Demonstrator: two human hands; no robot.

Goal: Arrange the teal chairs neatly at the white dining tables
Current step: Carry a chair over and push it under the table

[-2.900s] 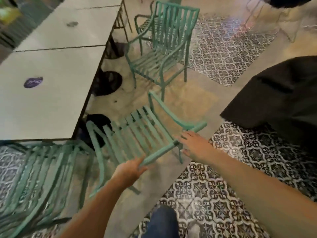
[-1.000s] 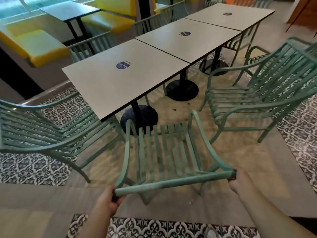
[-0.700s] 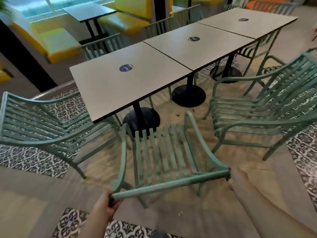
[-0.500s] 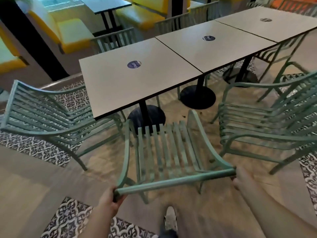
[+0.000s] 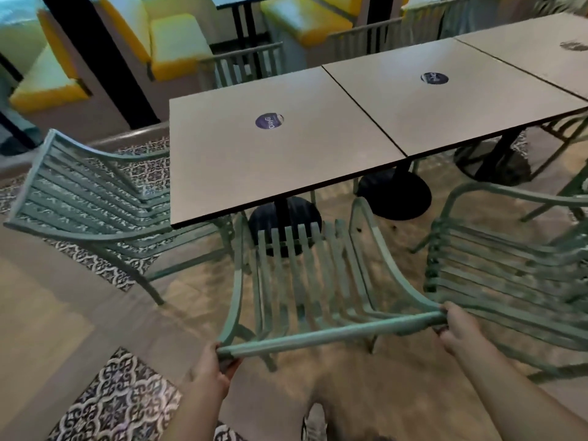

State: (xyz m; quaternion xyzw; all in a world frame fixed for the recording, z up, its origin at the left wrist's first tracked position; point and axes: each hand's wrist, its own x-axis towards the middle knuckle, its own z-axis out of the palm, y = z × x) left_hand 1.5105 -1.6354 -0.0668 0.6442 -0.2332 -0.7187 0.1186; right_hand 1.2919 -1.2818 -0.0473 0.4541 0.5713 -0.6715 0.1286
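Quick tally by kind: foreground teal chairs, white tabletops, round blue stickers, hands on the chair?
Foreground teal chairs: 3
White tabletops: 3
Round blue stickers: 3
Hands on the chair: 2
Total: 11

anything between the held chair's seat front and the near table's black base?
Head view: nothing. The held chair, gripped by left hand and right hand, has slat tips overlapping the black base under the near table; no floor gap shows.
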